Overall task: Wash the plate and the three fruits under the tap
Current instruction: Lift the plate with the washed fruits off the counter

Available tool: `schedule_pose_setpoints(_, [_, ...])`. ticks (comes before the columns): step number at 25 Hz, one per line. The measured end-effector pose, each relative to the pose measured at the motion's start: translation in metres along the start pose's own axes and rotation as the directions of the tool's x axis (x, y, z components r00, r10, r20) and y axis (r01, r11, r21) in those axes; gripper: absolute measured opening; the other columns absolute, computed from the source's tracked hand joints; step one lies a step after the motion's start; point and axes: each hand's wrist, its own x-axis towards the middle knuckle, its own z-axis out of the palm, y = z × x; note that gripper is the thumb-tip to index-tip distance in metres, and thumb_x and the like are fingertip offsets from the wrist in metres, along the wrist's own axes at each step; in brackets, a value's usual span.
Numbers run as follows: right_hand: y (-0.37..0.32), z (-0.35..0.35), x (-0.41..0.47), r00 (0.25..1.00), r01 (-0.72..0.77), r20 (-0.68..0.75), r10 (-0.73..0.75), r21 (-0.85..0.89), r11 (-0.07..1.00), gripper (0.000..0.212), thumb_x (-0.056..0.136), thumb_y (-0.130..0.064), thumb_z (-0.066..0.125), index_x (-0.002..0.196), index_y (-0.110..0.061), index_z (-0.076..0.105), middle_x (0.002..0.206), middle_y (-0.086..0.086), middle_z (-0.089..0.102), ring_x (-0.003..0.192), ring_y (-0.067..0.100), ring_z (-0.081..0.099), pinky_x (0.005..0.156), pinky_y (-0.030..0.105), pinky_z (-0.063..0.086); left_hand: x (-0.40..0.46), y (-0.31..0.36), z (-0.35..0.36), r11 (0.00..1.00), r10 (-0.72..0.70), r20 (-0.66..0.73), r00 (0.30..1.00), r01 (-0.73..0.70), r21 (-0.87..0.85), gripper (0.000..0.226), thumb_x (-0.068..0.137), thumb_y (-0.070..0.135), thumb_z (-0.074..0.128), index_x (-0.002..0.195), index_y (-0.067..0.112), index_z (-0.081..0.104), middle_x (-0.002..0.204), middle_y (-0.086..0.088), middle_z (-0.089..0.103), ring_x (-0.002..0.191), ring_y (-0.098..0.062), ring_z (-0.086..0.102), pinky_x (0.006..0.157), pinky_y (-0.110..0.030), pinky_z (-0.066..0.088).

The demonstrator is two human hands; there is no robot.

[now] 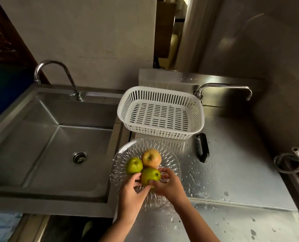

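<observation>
A clear cut-glass plate (169,154) rests on the wet steel counter just right of the sink. On it lie three fruits: a yellow-red apple (151,158), a green apple (134,165) at the left, and a nearer green apple (150,175). My left hand (134,194) and my right hand (169,185) both hold the nearer green apple, fingers curled round its sides. The sink (46,137) is dry-looking, and no water runs from its curved tap (58,72).
A white slotted basket (161,112) stands behind the plate. A second tap (223,89) juts over the right counter. A black handle (202,147) and a coiled hose (289,162) lie on the wet steel counter (241,163).
</observation>
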Motion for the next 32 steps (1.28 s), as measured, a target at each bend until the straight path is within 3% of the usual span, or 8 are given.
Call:
schedule_pose_setpoints(5, [0.003, -0.027, 0.003, 0.997, 0.008, 0.075, -0.011, 0.041, 0.999, 0.041, 0.075, -0.019, 0.072, 0.113, -0.018, 0.056, 0.105, 0.009, 0.061, 0.092, 0.029, 0.066, 0.077, 0.049, 0.058, 0.010, -0.008, -0.028, 0.981, -0.074, 0.031, 0.997, 0.079, -0.180, 0.032, 0.073, 0.003, 0.072, 0.100, 0.019, 0.064, 0.094, 0.000, 0.070, 0.081, 0.000, 0.067, 0.070, -0.010, 0.052])
schedule_pose_setpoints(9, [0.006, -0.053, 0.009, 0.954, 0.081, -0.256, -0.152, -0.270, 0.959, 0.032, 0.077, -0.016, 0.067, 0.108, -0.019, 0.060, 0.097, 0.008, 0.064, 0.084, 0.023, 0.064, 0.079, 0.041, 0.056, 0.038, -0.013, -0.058, 0.971, -0.151, -0.172, 0.974, 0.113, -0.208, 0.022, 0.081, 0.006, 0.064, 0.100, 0.017, 0.065, 0.093, -0.006, 0.070, 0.089, -0.023, 0.068, 0.075, -0.022, 0.053])
schedule_pose_setpoints(11, [0.010, -0.058, 0.011, 0.942, 0.064, -0.285, -0.178, -0.368, 0.928, 0.039, 0.076, -0.014, 0.068, 0.113, -0.014, 0.059, 0.088, 0.001, 0.057, 0.092, 0.026, 0.060, 0.083, 0.039, 0.052, 0.052, -0.022, -0.068, 0.967, -0.252, -0.220, 0.942, 0.239, -0.086, 0.030, 0.084, 0.006, 0.059, 0.114, 0.006, 0.060, 0.110, -0.017, 0.066, 0.103, -0.033, 0.062, 0.083, -0.028, 0.050])
schedule_pose_setpoints(13, [0.010, -0.058, 0.013, 0.960, 0.033, -0.240, -0.143, -0.412, 0.910, 0.035, 0.078, -0.013, 0.065, 0.112, -0.011, 0.060, 0.082, 0.001, 0.058, 0.095, 0.031, 0.058, 0.083, 0.041, 0.051, 0.057, -0.027, -0.071, 0.887, -0.455, -0.032, 0.890, 0.449, -0.105, 0.044, 0.087, 0.007, 0.056, 0.130, 0.005, 0.046, 0.123, -0.019, 0.058, 0.107, -0.032, 0.059, 0.088, -0.040, 0.048])
schedule_pose_setpoints(15, [0.010, -0.059, 0.019, 0.971, -0.003, -0.217, -0.101, -0.432, 0.902, 0.025, 0.080, -0.014, 0.061, 0.104, -0.012, 0.064, 0.084, 0.009, 0.066, 0.088, 0.030, 0.061, 0.076, 0.036, 0.050, 0.055, -0.024, -0.070, 0.788, -0.553, 0.185, 0.812, 0.582, -0.201, 0.045, 0.087, 0.000, 0.052, 0.131, 0.007, 0.044, 0.107, -0.015, 0.064, 0.090, -0.027, 0.064, 0.074, -0.038, 0.053])
schedule_pose_setpoints(19, [0.010, -0.058, 0.026, 0.977, -0.028, -0.204, -0.059, -0.398, 0.917, 0.017, 0.076, -0.002, 0.050, 0.080, 0.000, 0.066, 0.065, 0.016, 0.062, 0.062, 0.021, 0.053, 0.070, 0.041, 0.054, 0.052, -0.023, -0.073, 0.787, -0.512, 0.256, 0.820, 0.567, -0.243, 0.043, 0.086, -0.009, 0.046, 0.126, 0.005, 0.048, 0.105, -0.015, 0.065, 0.085, -0.027, 0.066, 0.064, -0.031, 0.053])
schedule_pose_setpoints(25, [0.006, -0.056, 0.008, 0.983, -0.024, -0.183, -0.002, -0.137, 0.990, 0.027, 0.075, -0.001, 0.059, 0.086, -0.025, 0.068, 0.067, 0.003, 0.067, 0.065, 0.024, 0.064, 0.076, 0.048, 0.058, 0.044, -0.018, -0.095, 0.795, -0.450, 0.279, 0.849, 0.523, -0.309, 0.040, 0.087, -0.007, 0.048, 0.124, 0.007, 0.050, 0.107, -0.016, 0.065, 0.090, -0.030, 0.066, 0.075, -0.038, 0.055])
schedule_pose_setpoints(32, [-0.028, -0.057, -0.020, 0.997, 0.040, -0.061, -0.036, 0.064, 0.997, 0.037, 0.078, 0.016, 0.052, 0.096, -0.015, 0.061, 0.071, 0.011, 0.062, 0.064, 0.024, 0.061, 0.057, 0.032, 0.058, 0.035, -0.002, -0.132, 0.818, -0.354, 0.308, 0.883, 0.452, -0.357, 0.035, 0.086, -0.004, 0.052, 0.116, 0.014, 0.054, 0.105, -0.012, 0.069, 0.082, -0.023, 0.071, 0.068, -0.032, 0.060])
